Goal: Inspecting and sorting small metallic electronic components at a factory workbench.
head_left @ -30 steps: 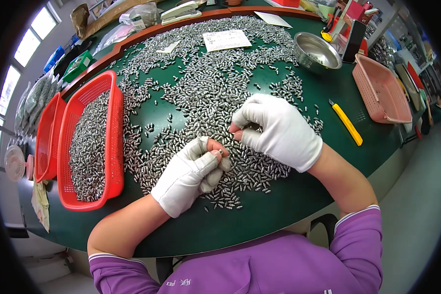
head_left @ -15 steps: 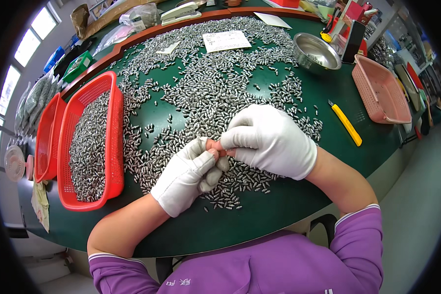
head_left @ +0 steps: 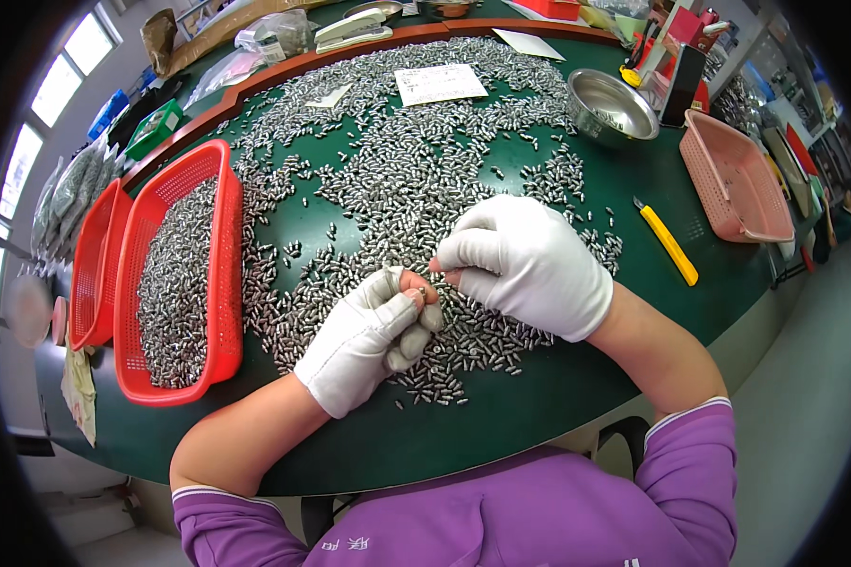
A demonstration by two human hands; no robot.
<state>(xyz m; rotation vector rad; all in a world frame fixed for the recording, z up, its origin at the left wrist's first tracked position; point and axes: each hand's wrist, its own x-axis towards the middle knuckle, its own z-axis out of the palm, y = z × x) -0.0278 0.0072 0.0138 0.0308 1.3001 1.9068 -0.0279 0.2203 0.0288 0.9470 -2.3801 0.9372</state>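
Small silvery metal parts (head_left: 397, 175) lie in a broad heap over the green table. White gloves with bare thumb and finger tips cover both my hands. At the heap's near side my left hand (head_left: 367, 333) pinches one small metal part (head_left: 423, 292) between thumb and forefinger, its other fingers curled. Just right of it and slightly higher, my right hand (head_left: 529, 265) has thumb and forefinger brought together. Whatever they hold, if anything, is too small to make out. A narrow gap separates the two hands.
On the left a red basket (head_left: 227, 283) holds many more parts, beside another red basket (head_left: 90, 274). A paper slip (head_left: 440, 84) lies on the heap. To the right are a steel bowl (head_left: 615, 104), a yellow utility knife (head_left: 668, 244) and a pink basket (head_left: 733, 180).
My right hand has drawn a little up and away from the left hand, whose fingertips it was touching. The left hand is nearly still, its metal part now showing.
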